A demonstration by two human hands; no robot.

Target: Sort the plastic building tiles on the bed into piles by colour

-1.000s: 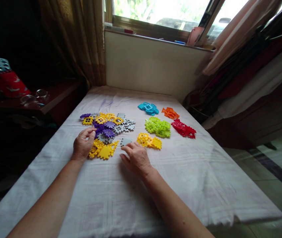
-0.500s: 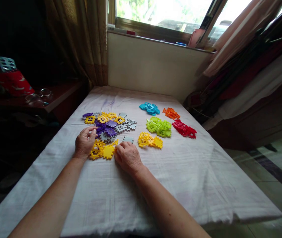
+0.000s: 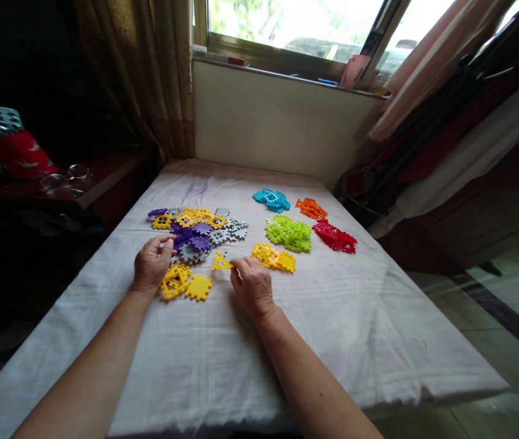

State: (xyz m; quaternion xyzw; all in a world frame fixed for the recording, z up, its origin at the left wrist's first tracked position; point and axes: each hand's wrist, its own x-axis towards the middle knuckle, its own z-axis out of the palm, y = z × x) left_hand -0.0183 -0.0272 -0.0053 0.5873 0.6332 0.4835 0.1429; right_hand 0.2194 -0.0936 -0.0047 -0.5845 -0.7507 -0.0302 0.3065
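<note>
Between the fingertips of my right hand point(image 3: 253, 285) is a yellow triangular piece point(image 3: 220, 262), held above the cloth in front of a light grey square piece point(image 3: 233, 254). My left hand point(image 3: 153, 263) rests beside the mixed pile, its curled fingers at the purple pieces point(image 3: 184, 236); what they hold, if anything, is hidden. Just right of that hand lie yellow lattice pieces point(image 3: 175, 280) and a solid yellow square point(image 3: 198, 287). Grey pieces point(image 3: 218, 236) and orange-yellow pieces point(image 3: 186, 217) make up more of the pile. Another yellow group point(image 3: 266, 255) is beyond my right hand.
Green point(image 3: 289, 233), blue point(image 3: 271, 199), orange point(image 3: 311, 208) and red pieces point(image 3: 335, 236) lie in separate groups on the cloth-covered table point(image 3: 332, 341). Glasses point(image 3: 65, 178) and a red container point(image 3: 17, 155) stand on a side surface at the left.
My right hand has moved right, carrying the yellow triangular piece away from the solid yellow square. My left hand has hardly moved. The whole view has shifted slightly.
</note>
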